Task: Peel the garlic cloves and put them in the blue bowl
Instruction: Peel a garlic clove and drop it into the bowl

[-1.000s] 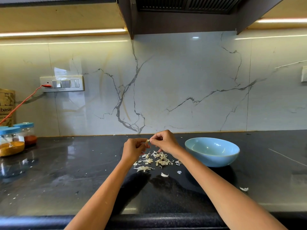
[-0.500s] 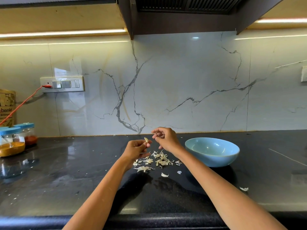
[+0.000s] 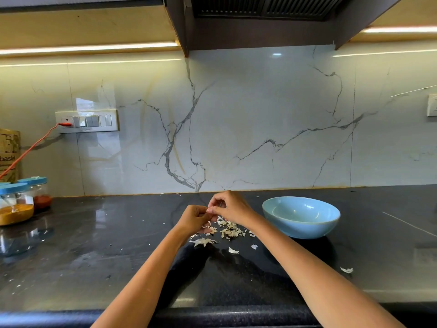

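Garlic clove, small and hidden, sits pinched between the curled left hand and right hand, above papery white peel scraps on the glossy black counter, beside the smooth round blue ceramic bowl.

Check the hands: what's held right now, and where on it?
Both hands meet above the peel pile. The left hand and right hand pinch something small between their fingertips, likely a garlic clove, but it is hidden, so the hold point cannot be told.
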